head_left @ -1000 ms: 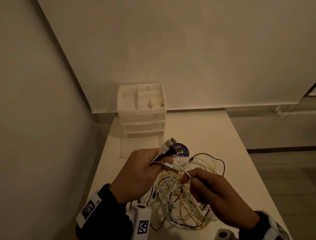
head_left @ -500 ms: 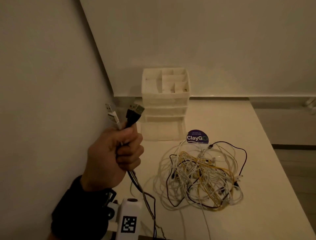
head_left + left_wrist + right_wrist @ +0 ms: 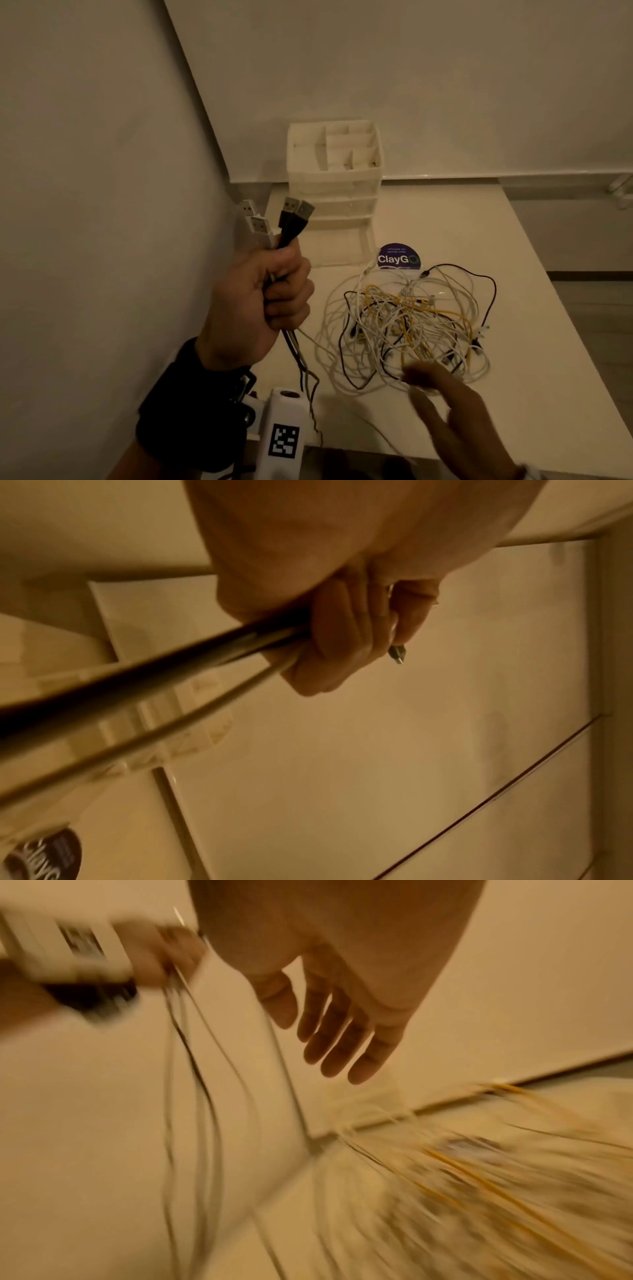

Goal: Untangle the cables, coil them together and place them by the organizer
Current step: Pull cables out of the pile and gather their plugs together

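Observation:
My left hand (image 3: 274, 294) is raised at the table's left side and grips a bunch of cable ends in a fist. Two white and two black USB plugs (image 3: 274, 222) stick up out of it. Their cords (image 3: 143, 680) hang down from the fist (image 3: 329, 631) toward the table's near edge. A tangled pile of white, yellow and black cables (image 3: 407, 325) lies on the white table (image 3: 534, 308). My right hand (image 3: 442, 401), blurred, hovers over the pile's near edge with fingers (image 3: 342, 1042) straight and spread, holding nothing. The white organizer (image 3: 334, 178) stands at the back by the wall.
A round dark ClayGo sticker (image 3: 398, 258) lies between the organizer and the pile. A wall (image 3: 102, 205) runs close along the table's left side. The table's right edge drops to the floor (image 3: 596, 301).
My left hand has lifted the plug ends up and to the left, away from the pile. My right hand let go of a white cable, left the view, and now reaches back in over the pile.

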